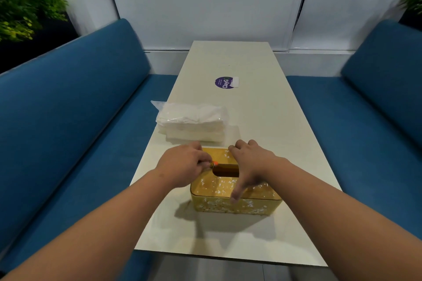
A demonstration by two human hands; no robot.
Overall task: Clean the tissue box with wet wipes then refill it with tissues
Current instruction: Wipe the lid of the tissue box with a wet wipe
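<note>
Yellow tissue box (237, 198): near end of worktop (262, 121), both hands on lid. Left hand (182, 166) pinches small orange item; right hand (249, 164) grips lid, fingers curled over far edge. Tissue pack (191, 123): just behind box

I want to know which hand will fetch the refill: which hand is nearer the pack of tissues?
Left. The left hand rests on the tissue box end just below the pack of tissues; the right hand grips the box further right.
</note>
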